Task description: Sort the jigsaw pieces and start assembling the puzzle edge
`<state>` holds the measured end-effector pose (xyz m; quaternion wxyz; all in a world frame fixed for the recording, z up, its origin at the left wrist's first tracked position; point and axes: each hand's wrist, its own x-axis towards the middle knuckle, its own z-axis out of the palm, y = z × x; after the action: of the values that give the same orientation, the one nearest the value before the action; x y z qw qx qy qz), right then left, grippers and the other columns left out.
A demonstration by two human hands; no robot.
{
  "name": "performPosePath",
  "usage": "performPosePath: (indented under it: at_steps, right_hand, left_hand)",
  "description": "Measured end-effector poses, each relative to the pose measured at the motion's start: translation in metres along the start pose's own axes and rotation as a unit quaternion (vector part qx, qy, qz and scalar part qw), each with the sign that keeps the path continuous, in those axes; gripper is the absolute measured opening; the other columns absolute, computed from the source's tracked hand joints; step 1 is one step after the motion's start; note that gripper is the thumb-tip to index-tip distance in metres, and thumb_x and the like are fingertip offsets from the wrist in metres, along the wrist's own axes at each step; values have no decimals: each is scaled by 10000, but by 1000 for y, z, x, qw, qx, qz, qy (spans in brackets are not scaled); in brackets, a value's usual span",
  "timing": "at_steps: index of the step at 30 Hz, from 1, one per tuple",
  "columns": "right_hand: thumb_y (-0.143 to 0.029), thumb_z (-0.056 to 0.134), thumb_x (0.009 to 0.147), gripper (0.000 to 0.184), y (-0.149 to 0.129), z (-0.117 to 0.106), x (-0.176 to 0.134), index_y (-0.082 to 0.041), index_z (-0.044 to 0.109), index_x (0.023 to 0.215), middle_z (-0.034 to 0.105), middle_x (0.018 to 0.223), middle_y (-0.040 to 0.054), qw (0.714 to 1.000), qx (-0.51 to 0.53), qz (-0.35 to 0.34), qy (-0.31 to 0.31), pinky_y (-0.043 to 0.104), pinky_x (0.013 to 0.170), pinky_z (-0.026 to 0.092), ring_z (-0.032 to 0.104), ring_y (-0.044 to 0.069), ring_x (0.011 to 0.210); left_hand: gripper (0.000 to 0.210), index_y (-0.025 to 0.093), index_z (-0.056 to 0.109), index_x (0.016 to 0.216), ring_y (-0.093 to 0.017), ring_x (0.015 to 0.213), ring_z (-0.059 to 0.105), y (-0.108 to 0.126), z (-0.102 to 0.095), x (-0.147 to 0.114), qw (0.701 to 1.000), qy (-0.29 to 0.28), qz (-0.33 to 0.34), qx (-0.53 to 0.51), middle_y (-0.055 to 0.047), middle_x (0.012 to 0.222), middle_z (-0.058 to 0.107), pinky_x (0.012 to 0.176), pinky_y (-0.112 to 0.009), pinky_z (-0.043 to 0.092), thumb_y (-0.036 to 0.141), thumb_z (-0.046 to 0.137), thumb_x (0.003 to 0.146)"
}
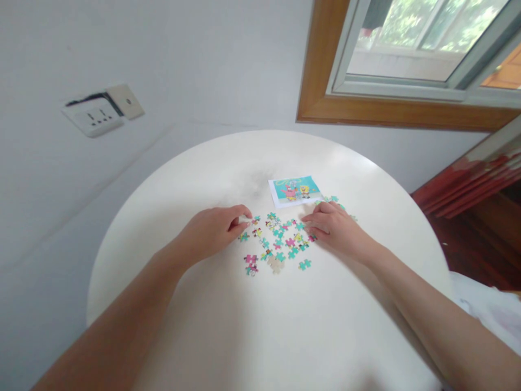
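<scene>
Colourful jigsaw pieces (279, 234) lie loosely spread on the white table, mostly teal, pink and yellow. At their left edge is my left hand (214, 231), thumb and forefinger pinched around a small multicoloured jigsaw piece (256, 220). My right hand (336, 225) rests palm down on the right side, its fingers stretched out and touching pieces there. More teal pieces (334, 199) show behind that hand, partly hidden by it. Two joined pink pieces (251, 259) sit near the front left. A picture card (295, 191) with a pink and a yellow cartoon figure lies behind the pieces.
The round white table (260, 326) stands against a pale wall. A socket (95, 115) and a switch plate (125, 101) are on the wall at left. A wood-framed window (321, 111) is at upper right, with a red curtain (468, 179) below it.
</scene>
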<state>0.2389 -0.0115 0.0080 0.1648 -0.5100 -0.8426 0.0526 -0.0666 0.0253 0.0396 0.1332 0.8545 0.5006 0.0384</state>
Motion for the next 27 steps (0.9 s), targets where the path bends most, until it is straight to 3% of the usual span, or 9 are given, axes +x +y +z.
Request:
performPosePath:
  at_steps: [12, 19, 21, 24, 27]
  right_hand:
    - [-109, 598, 830, 245, -1, -7, 2, -235, 757, 969, 639, 943, 76, 1000, 8, -7, -10, 355, 845, 429, 555, 211, 888]
    - [-141, 561, 878, 265, 10, -24, -7, -215, 708, 1087, 671, 1041, 84, 996, 71, -36, -47, 378, 894, 473, 607, 222, 991]
    - [-151, 564, 878, 270, 7, -30, -11, -227, 700, 1099, 664, 1064, 75, 992, 95, -29, -78, 351, 851, 497, 623, 209, 963]
    - [-159, 570, 873, 260, 1, -34, -14, -234, 706, 1082, 645, 1019, 66, 987, 108, -2, -121, 310, 758, 510, 633, 176, 833]
    - [-151, 571, 863, 236, -5, -32, -14, -218, 720, 1034, 628, 975, 69, 985, 103, 12, -138, 307, 763, 503, 624, 171, 808]
  left_hand:
    - [284, 275, 632, 1111, -145, 604, 555, -1, 1, 1, 1000, -5, 1, -2, 29, 686, 620, 582, -257, 296, 387, 452, 922]
    - [279, 277, 634, 1110, -141, 619, 554, -2, -5, -2, 1000, -11, 5, -11, 32, 694, 606, 598, -254, 312, 375, 475, 903]
    - [289, 270, 625, 1118, -135, 621, 552, -2, -9, -5, 999, -38, 19, -30, 35, 705, 602, 607, -248, 328, 391, 507, 884]
    - [343, 254, 595, 1135, -127, 624, 544, 2, -14, -10, 988, -127, 57, -71, 37, 740, 600, 597, -236, 342, 439, 563, 848]
    - [314, 234, 572, 1064, -123, 622, 528, 8, -15, -14, 972, -204, 75, -86, 39, 742, 583, 575, -231, 331, 444, 579, 832]
